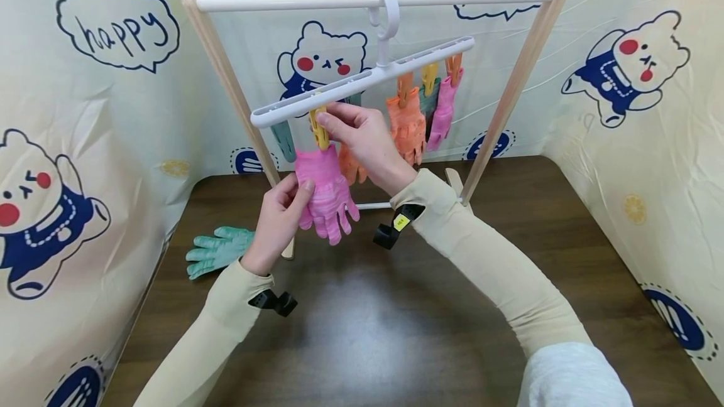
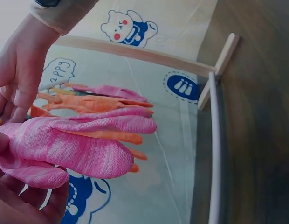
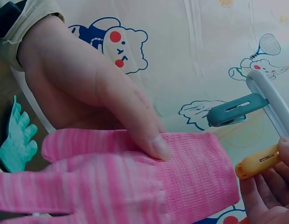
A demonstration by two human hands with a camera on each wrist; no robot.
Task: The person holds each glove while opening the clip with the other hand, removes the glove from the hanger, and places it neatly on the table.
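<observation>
My left hand (image 1: 275, 218) pinches a pink knit glove (image 1: 325, 190) between thumb and fingers near its cuff. The glove hangs fingers down under the white hanger (image 1: 362, 85), which slants up to the right. With thumb and fingers, my right hand (image 1: 376, 146) holds a yellow clothespin (image 1: 319, 130) on the hanger's lower left part. In the right wrist view, the tip of the yellow clothespin (image 3: 256, 162) meets the cuff edge of the pink glove (image 3: 196, 172); whether it bites the cloth I cannot tell. Beside it hangs a green clothespin (image 1: 283, 141).
Orange (image 1: 406, 124), green and pink gloves (image 1: 444, 115) hang from clothespins farther along the hanger. A green glove (image 1: 220, 250) lies on the brown table (image 1: 367, 331) at left. The hanger hooks over a white rod (image 1: 294, 2) between wooden posts (image 1: 517, 86).
</observation>
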